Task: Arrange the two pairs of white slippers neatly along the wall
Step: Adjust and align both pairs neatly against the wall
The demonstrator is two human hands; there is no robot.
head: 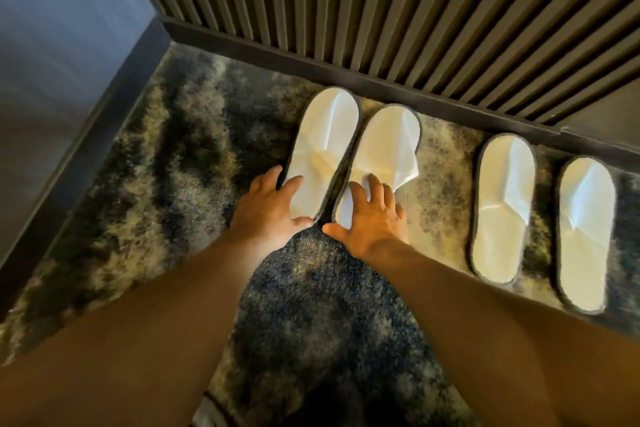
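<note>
Flat, spread left hand [273, 206] on left slipper's [320, 149] heel, right hand [372, 218] likewise on its mate [379, 156], toes near the slatted wall [415, 10]. Right pair [502, 204] set already. Best: nudge heels parallel, smooth the loose upper.

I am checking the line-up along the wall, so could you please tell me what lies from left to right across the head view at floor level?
Dark baseboard of the left wall → first slipper under the left hand → second slipper under the right hand → third slipper → fourth slipper.
</note>
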